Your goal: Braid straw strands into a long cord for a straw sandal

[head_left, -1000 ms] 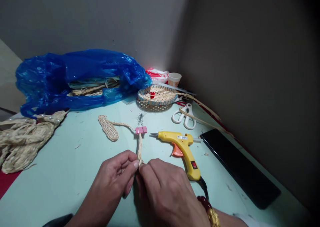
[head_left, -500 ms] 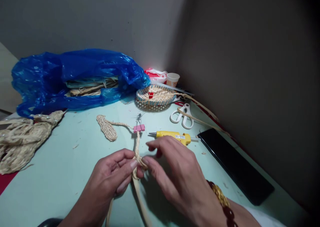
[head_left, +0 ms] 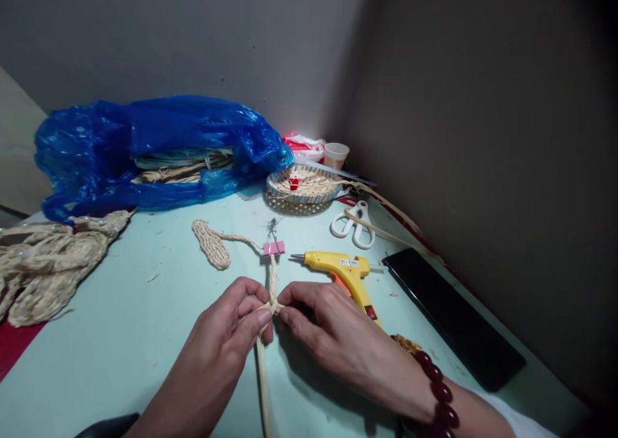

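Note:
A pale straw braid (head_left: 273, 283) runs from a small coiled oval (head_left: 211, 245) past a pink binder clip (head_left: 273, 248) toward me. My left hand (head_left: 230, 335) pinches the braid's working end from the left. My right hand (head_left: 328, 328), with a bead bracelet on its wrist, pinches the same end from the right, fingertips meeting the left hand's. Loose straw strands (head_left: 262, 386) trail down from the pinch toward the table's near edge.
A yellow glue gun (head_left: 345, 274) lies just behind my right hand. White scissors (head_left: 355, 225), a woven tray (head_left: 304, 183), a paper cup (head_left: 336, 154) and a black phone (head_left: 456, 319) sit right. A blue plastic bag (head_left: 154, 151) and straw bundle (head_left: 46, 267) lie left.
My right hand lifted and opened over the braid, then came back down to pinch its end beside the left hand. The loose strands now hang toward me.

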Motion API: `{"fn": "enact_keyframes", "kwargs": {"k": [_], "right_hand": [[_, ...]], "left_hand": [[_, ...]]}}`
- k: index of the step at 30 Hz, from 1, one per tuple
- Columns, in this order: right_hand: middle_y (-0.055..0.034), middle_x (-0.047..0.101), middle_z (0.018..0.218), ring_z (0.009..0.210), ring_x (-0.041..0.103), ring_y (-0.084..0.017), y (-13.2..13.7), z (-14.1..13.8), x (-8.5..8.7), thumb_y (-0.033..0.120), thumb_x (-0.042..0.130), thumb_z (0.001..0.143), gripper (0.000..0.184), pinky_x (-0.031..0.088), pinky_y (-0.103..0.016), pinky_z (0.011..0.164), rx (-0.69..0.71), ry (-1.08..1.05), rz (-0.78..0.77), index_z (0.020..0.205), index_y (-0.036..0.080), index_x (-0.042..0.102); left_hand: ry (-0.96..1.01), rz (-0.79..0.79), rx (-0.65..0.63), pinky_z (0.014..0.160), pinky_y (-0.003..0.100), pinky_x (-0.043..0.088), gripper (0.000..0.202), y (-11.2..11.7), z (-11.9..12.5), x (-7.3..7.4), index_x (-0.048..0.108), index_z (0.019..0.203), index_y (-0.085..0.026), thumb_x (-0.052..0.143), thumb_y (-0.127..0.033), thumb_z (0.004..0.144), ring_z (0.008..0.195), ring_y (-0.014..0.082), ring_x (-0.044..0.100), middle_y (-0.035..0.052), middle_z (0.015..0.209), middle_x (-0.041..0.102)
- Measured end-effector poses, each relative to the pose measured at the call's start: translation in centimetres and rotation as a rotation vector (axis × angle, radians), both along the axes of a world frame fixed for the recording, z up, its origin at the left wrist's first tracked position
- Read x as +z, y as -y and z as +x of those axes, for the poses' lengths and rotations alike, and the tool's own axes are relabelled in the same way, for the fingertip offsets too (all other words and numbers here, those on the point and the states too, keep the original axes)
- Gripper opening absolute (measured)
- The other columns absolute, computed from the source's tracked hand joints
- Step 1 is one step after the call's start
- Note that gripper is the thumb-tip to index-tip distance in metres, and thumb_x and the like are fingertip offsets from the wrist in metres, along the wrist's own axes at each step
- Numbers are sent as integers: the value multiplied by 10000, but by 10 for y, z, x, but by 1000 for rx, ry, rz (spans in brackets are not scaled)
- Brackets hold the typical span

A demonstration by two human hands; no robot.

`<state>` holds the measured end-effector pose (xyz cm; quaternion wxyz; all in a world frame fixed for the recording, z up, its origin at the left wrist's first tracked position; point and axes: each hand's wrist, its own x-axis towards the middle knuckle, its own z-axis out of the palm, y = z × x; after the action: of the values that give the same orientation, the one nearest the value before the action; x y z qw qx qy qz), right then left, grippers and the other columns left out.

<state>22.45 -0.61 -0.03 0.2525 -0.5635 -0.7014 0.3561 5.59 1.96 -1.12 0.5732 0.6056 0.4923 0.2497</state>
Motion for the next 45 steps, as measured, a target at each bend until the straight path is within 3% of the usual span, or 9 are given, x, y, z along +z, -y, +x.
{"fn": "enact_keyframes", "kwargs": {"k": [9,12,16,20,26,31,34,38,45], "right_hand": [[36,620,675,618,507,-92,-6,-6,-5,223,490,899,163,360,-214,590,-70,-178,-56,777,177,587],[55,507,600,557,432,-80,-7,-8,-7,200,506,859,152,322,-200,521,-127,-189,-16,713,172,539],[68,410,560,518,365,-72,-7,-10,-8,174,505,816,149,281,-193,479,-152,-172,28,669,178,488],[70,417,564,523,368,-69,-4,-12,-10,129,505,798,138,264,-200,499,-155,-99,140,671,179,483],[71,421,576,547,370,-68,-1,-16,-13,87,523,786,177,265,-196,528,-135,-36,230,654,177,448],[69,475,590,543,395,-60,1,-18,-12,85,510,826,163,272,-182,522,-126,-64,224,691,175,522],[57,522,577,521,413,-67,1,-17,-13,131,503,856,176,298,-183,513,-128,-99,135,706,176,585],[29,575,610,556,478,-87,-2,-14,-13,172,526,858,170,354,-203,546,-166,-216,31,728,164,634],[12,611,670,631,524,-109,-3,-14,-10,160,567,825,139,400,-225,610,-193,-489,-84,720,157,659]], "left_hand": [[-152,151,-10,538,242,362,182,5,0,-2,498,897,-257,433,-426,899,566,153,504,-47,610,554],[-259,398,-74,549,238,391,141,3,-4,-3,543,883,-265,449,-366,908,546,146,557,-51,615,595],[-375,816,-146,703,209,459,141,0,-11,-5,608,944,-261,476,-227,905,737,146,677,-17,859,713],[-521,1028,-206,644,241,471,187,-1,-15,-8,629,931,-208,443,-192,910,667,154,660,24,814,698],[-592,969,-184,581,295,435,277,1,-12,-3,619,749,-204,390,-237,903,599,180,592,30,699,601],[-411,453,-42,552,251,414,314,10,0,4,512,630,-229,410,-341,905,544,150,554,-24,573,564],[-309,284,74,451,233,369,294,17,5,1,515,635,-236,441,-368,887,424,124,488,-35,539,574],[-327,447,57,439,235,368,250,22,5,-8,546,643,-242,493,-331,870,416,127,502,-27,538,583],[-602,1017,-234,508,248,445,152,18,-10,-32,582,879,-206,439,-159,901,528,156,628,5,657,637]]}}
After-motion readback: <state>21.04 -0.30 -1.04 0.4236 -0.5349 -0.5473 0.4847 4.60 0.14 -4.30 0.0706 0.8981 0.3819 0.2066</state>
